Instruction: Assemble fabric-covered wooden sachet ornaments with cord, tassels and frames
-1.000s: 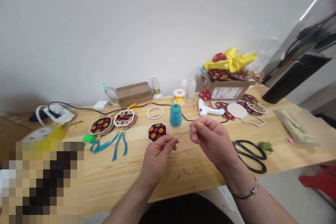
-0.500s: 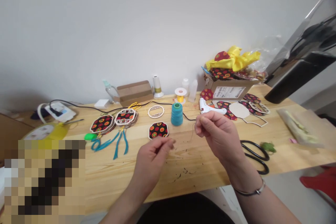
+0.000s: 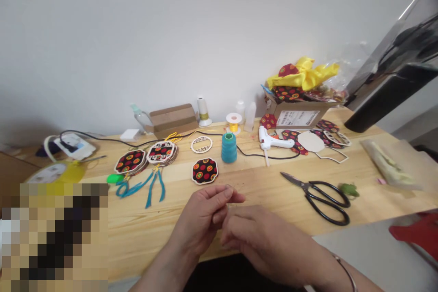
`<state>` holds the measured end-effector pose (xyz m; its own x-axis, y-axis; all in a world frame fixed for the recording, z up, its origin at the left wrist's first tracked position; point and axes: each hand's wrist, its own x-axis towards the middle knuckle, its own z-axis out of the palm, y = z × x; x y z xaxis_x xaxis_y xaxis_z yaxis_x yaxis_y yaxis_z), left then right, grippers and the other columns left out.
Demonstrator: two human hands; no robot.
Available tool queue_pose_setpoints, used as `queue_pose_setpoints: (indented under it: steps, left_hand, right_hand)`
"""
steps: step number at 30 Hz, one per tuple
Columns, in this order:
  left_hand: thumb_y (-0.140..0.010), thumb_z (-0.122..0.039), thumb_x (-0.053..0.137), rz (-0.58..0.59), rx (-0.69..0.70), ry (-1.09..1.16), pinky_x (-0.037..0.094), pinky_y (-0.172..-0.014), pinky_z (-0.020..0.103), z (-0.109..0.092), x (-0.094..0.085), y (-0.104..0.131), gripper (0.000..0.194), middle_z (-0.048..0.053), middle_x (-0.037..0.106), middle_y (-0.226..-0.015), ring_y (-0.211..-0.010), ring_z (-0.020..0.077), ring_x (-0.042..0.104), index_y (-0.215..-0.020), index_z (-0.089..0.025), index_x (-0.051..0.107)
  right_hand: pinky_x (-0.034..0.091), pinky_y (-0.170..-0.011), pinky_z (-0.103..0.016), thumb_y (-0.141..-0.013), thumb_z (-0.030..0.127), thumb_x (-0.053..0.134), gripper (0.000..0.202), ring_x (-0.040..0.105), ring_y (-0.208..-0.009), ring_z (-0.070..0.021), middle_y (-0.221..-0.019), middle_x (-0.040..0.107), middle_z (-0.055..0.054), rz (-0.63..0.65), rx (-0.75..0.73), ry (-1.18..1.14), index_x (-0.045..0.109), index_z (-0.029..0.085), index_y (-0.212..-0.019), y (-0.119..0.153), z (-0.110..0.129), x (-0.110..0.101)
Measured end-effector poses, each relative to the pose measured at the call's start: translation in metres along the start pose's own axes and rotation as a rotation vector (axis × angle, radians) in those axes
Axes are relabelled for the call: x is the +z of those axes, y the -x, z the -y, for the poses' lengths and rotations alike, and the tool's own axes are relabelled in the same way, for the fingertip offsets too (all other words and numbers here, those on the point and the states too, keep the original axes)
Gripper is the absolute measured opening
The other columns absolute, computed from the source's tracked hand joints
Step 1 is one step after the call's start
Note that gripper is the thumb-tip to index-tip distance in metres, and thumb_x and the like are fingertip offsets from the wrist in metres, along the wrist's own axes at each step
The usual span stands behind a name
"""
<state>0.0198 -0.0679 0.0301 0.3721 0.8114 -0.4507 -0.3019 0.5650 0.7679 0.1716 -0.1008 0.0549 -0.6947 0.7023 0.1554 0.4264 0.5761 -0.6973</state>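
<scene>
My left hand (image 3: 205, 214) is closed in a pinch, thumb against the index finger, just in front of a patterned fabric piece with a pale border (image 3: 204, 171). Whatever it pinches is too small to make out. Right beside it, my right hand (image 3: 256, 232) is bent inward with curled fingers, partly behind the left fingers; its fingertips are hidden. A teal thread cone (image 3: 229, 148) stands beyond both hands. Black-handled scissors (image 3: 313, 194) lie on the table to the right of my right hand, blades pointing left.
A white glue gun (image 3: 273, 140) and its cable lie behind the scissors. Fabric-covered pieces with teal tassels (image 3: 161, 153) lie left. At the back are a cardboard box with yellow cloth (image 3: 297, 117), a yellow spool (image 3: 233, 123) and an open carton (image 3: 174, 118).
My right hand has dropped down and left, from near the glue gun to beside my left hand, uncovering the scissors and glue gun. My left hand has shifted slightly.
</scene>
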Motion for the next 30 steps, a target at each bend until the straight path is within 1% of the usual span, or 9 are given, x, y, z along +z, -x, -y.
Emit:
queue_pose_setpoints:
  steps: [4,11,17,22,24,26,28,29,30]
  left_hand:
    - [-0.065,-0.032,0.076,-0.098,0.079,-0.015,0.014,-0.038,0.015,0.000,-0.005,-0.003,0.025,0.003,0.064,-0.062,-0.036,-0.0017,0.032,-0.074,-0.009,0.068]
    - [-0.068,-0.032,0.072,-0.148,0.129,-0.014,0.014,-0.039,0.015,0.000,-0.010,-0.008,0.026,-0.002,0.054,-0.057,-0.039,-0.0001,0.033,-0.081,-0.010,0.067]
    - [-0.071,-0.034,0.070,-0.132,0.134,-0.035,0.014,-0.040,0.016,-0.001,-0.010,-0.007,0.026,-0.005,0.047,-0.052,-0.040,0.0007,0.029,-0.080,-0.010,0.066]
    - [-0.072,-0.035,0.069,-0.140,0.167,-0.073,0.013,-0.042,0.017,-0.001,-0.011,-0.005,0.025,-0.006,0.041,-0.048,-0.041,0.0012,0.026,-0.077,-0.010,0.067]
    - [-0.072,-0.036,0.069,-0.163,0.185,-0.098,0.013,-0.042,0.017,-0.001,-0.011,-0.004,0.026,-0.006,0.040,-0.048,-0.042,0.0017,0.026,-0.077,-0.010,0.067]
    - [-0.073,-0.037,0.068,-0.178,0.201,-0.139,0.015,-0.043,0.017,-0.001,-0.010,-0.003,0.027,-0.006,0.040,-0.048,-0.044,0.0024,0.028,-0.077,-0.011,0.068]
    - [-0.073,-0.038,0.068,-0.187,0.212,-0.185,0.017,-0.044,0.018,0.000,-0.009,-0.002,0.027,-0.005,0.039,-0.049,-0.046,0.0034,0.030,-0.077,-0.011,0.068]
    - [-0.074,-0.038,0.067,-0.186,0.215,-0.208,0.017,-0.044,0.018,0.000,-0.008,-0.002,0.027,-0.005,0.039,-0.049,-0.046,0.0038,0.031,-0.078,-0.012,0.068]
    - [-0.074,-0.039,0.066,-0.180,0.220,-0.231,0.018,-0.045,0.018,0.001,-0.007,-0.001,0.027,-0.005,0.038,-0.050,-0.047,0.0042,0.031,-0.078,-0.012,0.068]
  right_hand:
    - [0.043,-0.061,-0.019,-0.085,0.015,0.052,0.013,0.060,-0.073,-0.0116,-0.085,0.068,0.000,0.169,0.020,0.026,0.064,0.018,-0.087,0.002,-0.003,0.005]
    - [0.041,-0.063,-0.015,-0.085,0.017,0.057,0.011,0.061,-0.077,-0.0085,-0.084,0.070,0.002,0.414,-0.125,-0.026,0.067,0.017,-0.086,-0.001,-0.004,0.005]
    - [0.039,-0.057,-0.015,-0.084,0.015,0.058,0.009,0.061,-0.070,-0.0068,-0.082,0.071,0.003,0.412,-0.199,-0.053,0.067,0.017,-0.084,-0.005,-0.008,0.013]
    - [0.046,-0.067,-0.014,-0.079,0.008,0.061,0.015,0.064,-0.075,-0.0089,-0.088,0.071,-0.001,0.425,-0.221,-0.302,0.068,0.015,-0.090,0.003,-0.020,0.004]
    - [0.047,-0.060,-0.015,-0.085,0.019,0.056,0.016,0.063,-0.066,-0.0080,-0.092,0.070,-0.002,0.312,-0.079,-0.411,0.068,0.017,-0.095,0.008,-0.030,-0.005]
    - [0.046,-0.055,-0.018,-0.090,0.025,0.047,0.022,0.060,-0.057,-0.0077,-0.089,0.070,-0.003,-0.027,0.157,-0.364,0.068,0.018,-0.093,0.009,-0.040,-0.013]
    - [0.047,-0.065,-0.022,-0.090,0.022,0.047,0.022,0.062,-0.069,-0.0114,-0.090,0.069,-0.005,-0.401,0.327,-0.186,0.069,0.017,-0.091,0.007,-0.048,-0.016]
    - [0.047,-0.070,-0.025,-0.089,0.022,0.049,0.021,0.061,-0.074,-0.0134,-0.088,0.068,-0.005,-0.501,0.365,-0.124,0.069,0.017,-0.089,0.004,-0.050,-0.016]
    - [0.046,-0.071,-0.026,-0.088,0.023,0.050,0.021,0.061,-0.076,-0.0146,-0.084,0.068,-0.005,-0.527,0.381,-0.107,0.070,0.017,-0.086,0.001,-0.050,-0.014]
